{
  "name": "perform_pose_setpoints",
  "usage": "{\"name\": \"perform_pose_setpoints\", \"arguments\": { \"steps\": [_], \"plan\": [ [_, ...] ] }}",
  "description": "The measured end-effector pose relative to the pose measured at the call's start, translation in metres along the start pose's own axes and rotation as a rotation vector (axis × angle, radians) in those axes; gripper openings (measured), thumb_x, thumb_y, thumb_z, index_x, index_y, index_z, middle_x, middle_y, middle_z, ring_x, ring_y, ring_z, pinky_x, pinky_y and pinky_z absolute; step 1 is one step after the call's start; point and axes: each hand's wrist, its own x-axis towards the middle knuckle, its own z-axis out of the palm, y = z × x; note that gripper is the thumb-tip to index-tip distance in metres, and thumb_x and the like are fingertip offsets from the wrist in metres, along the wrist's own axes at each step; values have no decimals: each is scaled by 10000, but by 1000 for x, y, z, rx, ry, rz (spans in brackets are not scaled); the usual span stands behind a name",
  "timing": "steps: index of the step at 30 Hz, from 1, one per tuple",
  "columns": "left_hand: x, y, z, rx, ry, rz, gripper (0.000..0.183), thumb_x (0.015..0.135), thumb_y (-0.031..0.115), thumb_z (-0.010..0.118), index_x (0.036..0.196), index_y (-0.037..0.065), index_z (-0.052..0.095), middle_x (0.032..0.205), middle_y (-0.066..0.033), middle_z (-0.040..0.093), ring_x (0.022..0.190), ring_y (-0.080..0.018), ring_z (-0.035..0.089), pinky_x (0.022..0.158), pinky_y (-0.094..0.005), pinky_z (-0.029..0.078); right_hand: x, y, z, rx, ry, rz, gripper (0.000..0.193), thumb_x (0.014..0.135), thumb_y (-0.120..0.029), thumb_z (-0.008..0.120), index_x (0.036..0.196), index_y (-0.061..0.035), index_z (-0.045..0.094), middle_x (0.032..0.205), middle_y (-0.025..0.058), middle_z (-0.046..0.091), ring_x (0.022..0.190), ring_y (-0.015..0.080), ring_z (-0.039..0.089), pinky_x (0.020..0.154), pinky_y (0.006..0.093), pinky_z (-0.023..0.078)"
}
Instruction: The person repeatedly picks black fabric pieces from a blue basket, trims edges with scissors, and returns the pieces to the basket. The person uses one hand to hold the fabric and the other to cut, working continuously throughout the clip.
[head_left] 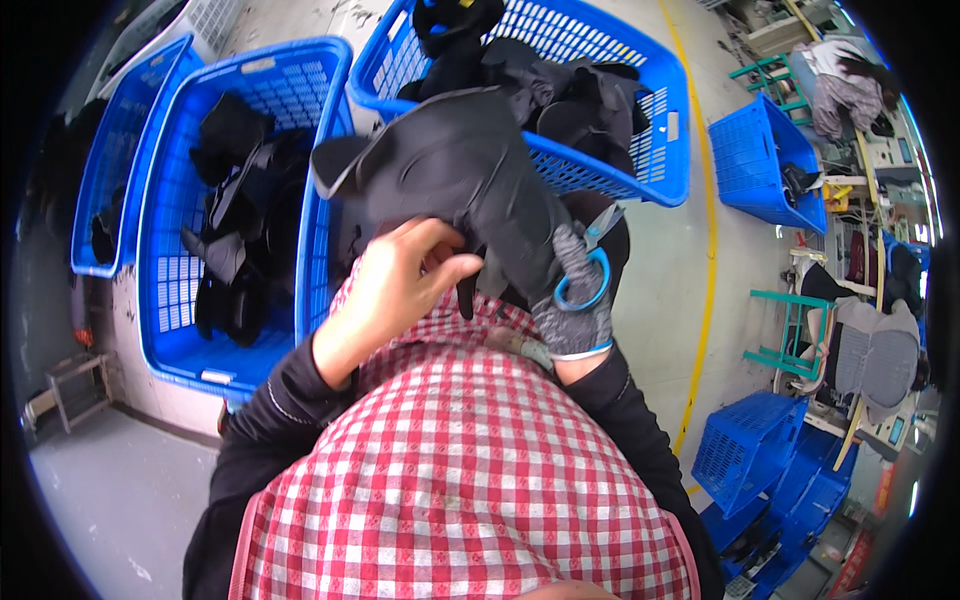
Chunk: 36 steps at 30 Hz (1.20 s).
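Note:
A black sewn fabric piece, padded and curved with visible seams, lies in front of me above my lap. My left hand is bare and closed at its near edge, thumb and fingers pinching around a dark strip that hangs there. What exactly lies between the fingertips is partly hidden. My right hand, in a grey knitted glove, is at the piece's right side. It holds a pair of scissors with a blue ring handle; the metal part points away from me.
Blue plastic crates with dark fabric pieces stand at my left. Another blue crate of such pieces is just ahead. A yellow floor line runs to the right. Beyond it are blue crates, a green stool frame and a person at a worktable.

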Motion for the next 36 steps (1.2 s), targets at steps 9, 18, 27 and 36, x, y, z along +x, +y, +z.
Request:
{"name": "perform_pose_setpoints", "arguments": {
  "steps": [9,18,27,36],
  "plan": [
    [34,1,45,-955,5,-384,184,934,206,800,874,42,741,744,-15,703,632,-79,620,622,-216,488,-45,-2,-14,-828,-35,-478,449,1013,-260,675,1362,-15,533,1347,177,606,1213,293,620,1083,440,492],
    [40,-8,52,-571,-74,-293,285,948,205,776,787,-23,717,664,-68,686,538,-115,626,512,-236,488,-62,-7,-58,589,182,33,172,1023,-75,624,1194,-77,600,831,-5,580,748,100,612,733,254,564],
    [45,-10,87,-540,-68,-315,229,947,162,770,845,18,624,780,-33,666,678,-99,641,560,-254,551,-49,10,-18,-427,174,-129,202,1030,-188,629,1211,-100,627,924,0,655,816,139,653,812,293,574],
    [49,-27,88,-664,-131,-268,183,962,145,756,915,-1,657,817,-34,678,754,-110,687,662,-265,606,-40,14,-73,909,86,412,277,1036,-253,659,1151,0,650,1011,101,672,925,175,665,778,293,608]
  ]
}}
